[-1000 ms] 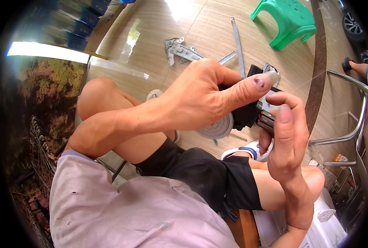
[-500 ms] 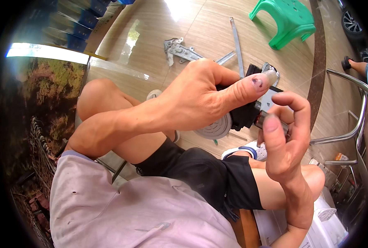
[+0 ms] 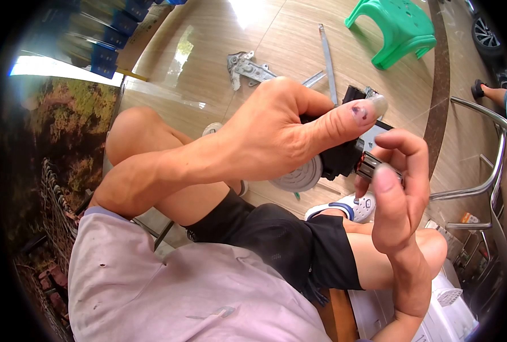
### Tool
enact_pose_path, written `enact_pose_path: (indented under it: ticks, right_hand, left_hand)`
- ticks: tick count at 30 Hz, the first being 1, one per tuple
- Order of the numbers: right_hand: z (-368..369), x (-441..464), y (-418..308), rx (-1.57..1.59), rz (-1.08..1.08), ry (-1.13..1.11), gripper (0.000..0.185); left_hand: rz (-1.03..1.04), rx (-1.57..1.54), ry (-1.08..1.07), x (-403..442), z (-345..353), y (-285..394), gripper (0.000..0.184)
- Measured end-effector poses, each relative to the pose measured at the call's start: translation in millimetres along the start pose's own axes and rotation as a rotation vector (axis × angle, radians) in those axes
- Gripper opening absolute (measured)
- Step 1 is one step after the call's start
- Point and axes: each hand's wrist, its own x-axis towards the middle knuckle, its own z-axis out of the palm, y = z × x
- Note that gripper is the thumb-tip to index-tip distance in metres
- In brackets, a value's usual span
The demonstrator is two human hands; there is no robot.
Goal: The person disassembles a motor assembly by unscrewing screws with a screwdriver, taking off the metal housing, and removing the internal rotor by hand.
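Note:
My left hand is wrapped round a small motor unit with a black housing and a round grey disc-shaped cover. Its thumb presses on the top of the housing, and its other fingers are mostly hidden behind. From the housing's right side sticks out a ridged metal rotor with reddish windings. My right hand has its thumb and curled fingers round the rotor's outer end. A pale flat plate shows between the hands.
A metal bracket mechanism and a long metal strip lie on the tiled floor ahead. Beyond are a green stool and a chrome chair frame. Another person's leg and a car wheel show at right.
My right hand's thumb and fingers have shifted around the rotor, moving slightly outward, and more of the rotor shows. My left hand keeps its hold on the unit with barely any movement.

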Motion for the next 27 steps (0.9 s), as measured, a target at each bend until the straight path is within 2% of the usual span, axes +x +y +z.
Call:
enact_pose_path:
  ticks: [3, 6, 7, 10, 15, 19, 21, 23, 25, 27]
  right_hand:
    - [-6.3, 1.7, -6.9, 0.072, 0.191, -0.059, 0.046]
    - [-4.6, 0.9, -6.6, 0.022, 0.147, -0.03, 0.042]
    - [0.6, 0.2, -3.5, -0.001, 0.037, 0.002, 0.041]
    - [5.7, 0.7, 2.1, 0.029, -0.059, 0.038, 0.041]
    - [-8.7, 2.0, -7.6, 0.128, 0.227, -0.055, 0.045]
    - [3.2, 1.2, -3.5, 0.01, -0.011, 0.04, 0.039]
    - [3.9, 1.7, 2.4, 0.019, -0.076, 0.046, 0.037]
    - [-6.8, 1.4, 0.6, 0.023, 0.033, -0.051, 0.048]
    - [-9.2, 2.5, -9.6, 0.088, 0.21, -0.076, 0.048]
    - [-7.4, 1.3, -11.1, 0.093, 0.221, -0.072, 0.046]
  left_hand:
    - [-0.033, -0.019, -0.011, 1.6, 0.1, -1.6, 0.051]
    - [-0.031, -0.019, -0.02, 1.2, -0.3, -2.3, 0.051]
    - [-0.019, -0.017, -0.021, 1.0, -0.2, -2.6, 0.051]
    - [0.06, -0.044, -0.014, 0.7, 0.3, -2.5, 0.051]
    - [0.013, -0.019, -0.024, 2.3, -0.6, -3.9, 0.052]
    - [0.026, -0.037, -0.01, 1.7, -0.1, -4.3, 0.051]
    - [0.088, -0.078, 0.065, 3.1, 3.6, -5.2, 0.057]
    - [0.108, -0.092, 0.089, 3.7, 4.9, -6.5, 0.061]
    - [0.086, -0.077, 0.066, 3.2, 3.1, -7.5, 0.06]
    - [0.048, -0.029, 0.012, 1.7, -0.3, -5.4, 0.054]
